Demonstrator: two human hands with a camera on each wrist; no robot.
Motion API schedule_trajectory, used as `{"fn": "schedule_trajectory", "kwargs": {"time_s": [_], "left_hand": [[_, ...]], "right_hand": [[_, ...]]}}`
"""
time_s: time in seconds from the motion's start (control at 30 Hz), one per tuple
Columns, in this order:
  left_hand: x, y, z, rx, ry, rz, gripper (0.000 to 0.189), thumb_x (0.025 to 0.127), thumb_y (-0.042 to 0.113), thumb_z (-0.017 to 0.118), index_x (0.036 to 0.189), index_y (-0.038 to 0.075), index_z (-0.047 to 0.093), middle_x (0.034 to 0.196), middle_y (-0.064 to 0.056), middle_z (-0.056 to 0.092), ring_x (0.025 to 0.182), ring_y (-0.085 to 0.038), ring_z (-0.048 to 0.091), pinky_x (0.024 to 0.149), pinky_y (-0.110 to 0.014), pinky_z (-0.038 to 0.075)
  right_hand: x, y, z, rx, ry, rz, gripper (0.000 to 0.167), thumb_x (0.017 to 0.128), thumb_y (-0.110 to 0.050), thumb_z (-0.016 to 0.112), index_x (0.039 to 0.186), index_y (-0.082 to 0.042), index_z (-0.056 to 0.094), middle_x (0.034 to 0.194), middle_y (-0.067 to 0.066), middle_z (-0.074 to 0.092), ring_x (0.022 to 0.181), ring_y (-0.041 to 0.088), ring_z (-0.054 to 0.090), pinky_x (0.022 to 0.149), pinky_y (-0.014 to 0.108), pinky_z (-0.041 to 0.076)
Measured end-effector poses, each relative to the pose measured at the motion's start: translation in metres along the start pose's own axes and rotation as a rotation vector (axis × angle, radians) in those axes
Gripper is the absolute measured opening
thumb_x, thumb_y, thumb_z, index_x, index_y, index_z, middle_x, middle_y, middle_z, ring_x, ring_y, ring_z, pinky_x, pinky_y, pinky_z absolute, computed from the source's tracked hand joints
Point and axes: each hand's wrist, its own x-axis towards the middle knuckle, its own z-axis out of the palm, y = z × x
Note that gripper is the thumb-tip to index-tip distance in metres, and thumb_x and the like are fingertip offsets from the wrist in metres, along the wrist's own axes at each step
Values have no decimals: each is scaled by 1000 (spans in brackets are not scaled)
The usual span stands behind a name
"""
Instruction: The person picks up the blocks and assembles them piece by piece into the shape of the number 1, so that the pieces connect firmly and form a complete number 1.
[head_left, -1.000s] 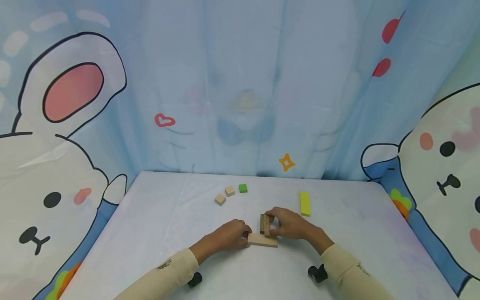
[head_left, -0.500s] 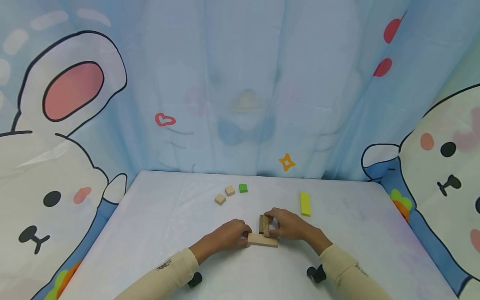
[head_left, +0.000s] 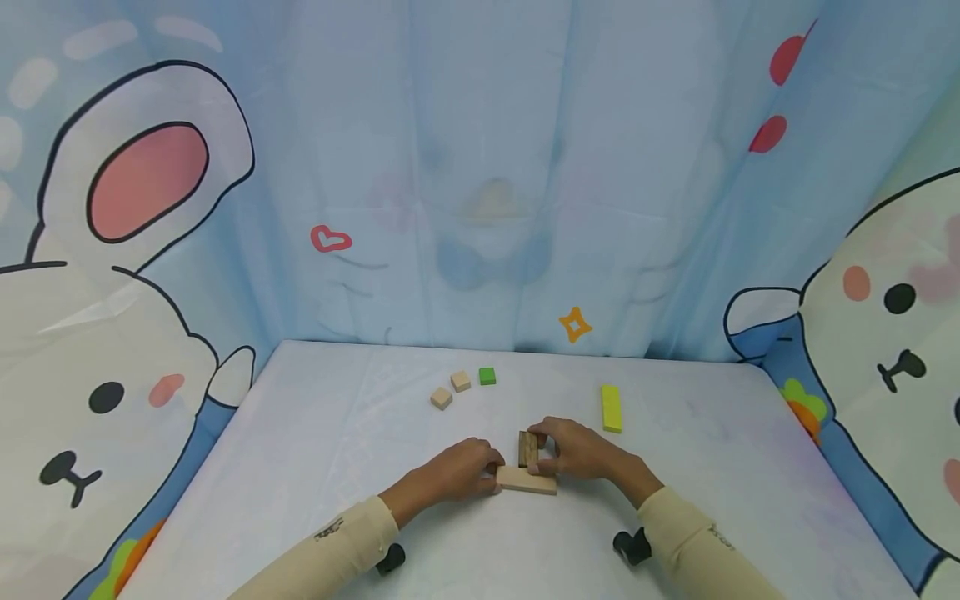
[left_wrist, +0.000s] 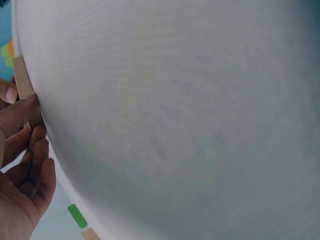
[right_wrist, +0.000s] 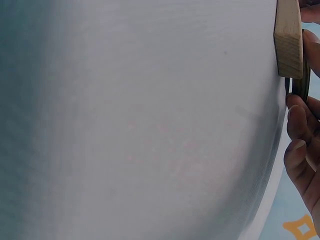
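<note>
In the head view, my left hand (head_left: 463,468) pinches the left end of a flat, light wooden block (head_left: 527,480) that lies crosswise on the table. The left wrist view shows the thumb and fingers on either side of this light block (left_wrist: 22,80). My right hand (head_left: 581,448) grips a dark brown wooden block (head_left: 528,449) just behind the light one, its long side pointing away from me. From the right wrist, the light block's end (right_wrist: 290,52) partly covers the dark block (right_wrist: 303,87). Whether the two blocks touch I cannot tell.
Two small light wooden cubes (head_left: 441,398) and a green cube (head_left: 487,376) sit farther back on the white table (head_left: 330,467). A yellow block (head_left: 611,408) lies beyond the right hand. A printed blue curtain (head_left: 480,150) hangs behind the table.
My right hand and the dark brown block have shifted very slightly to the left along the light block. The left hand keeps its pinch, and the other blocks stay put.
</note>
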Motion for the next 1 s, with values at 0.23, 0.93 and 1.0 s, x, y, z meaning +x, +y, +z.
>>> {"fn": "schedule_trajectory", "kwargs": {"time_s": [0.23,0.93,1.0], "left_hand": [[2,-1,1,-6,-1,1,30,90,25,76,117,11,72,97,6,68,82,1,53,78,-16,49],[2,-1,1,-25,-12,-15,29,90,25,77,116,11,73,96,7,68,80,2,53,79,-17,49],[2,-1,1,-25,-13,-16,30,90,25,77,116,11,73,96,7,69,80,2,53,79,-17,49]], "right_hand": [[2,3,1,8,-9,2,68,84,-46,79,132,-2,60,101,-6,61,85,12,50,72,28,43],[4,1,1,7,-38,19,69,84,-46,79,134,-2,59,101,-6,59,86,12,49,74,28,42],[4,2,1,8,-37,20,69,84,-46,79,134,-2,60,101,-6,59,86,12,49,73,29,42]]}}
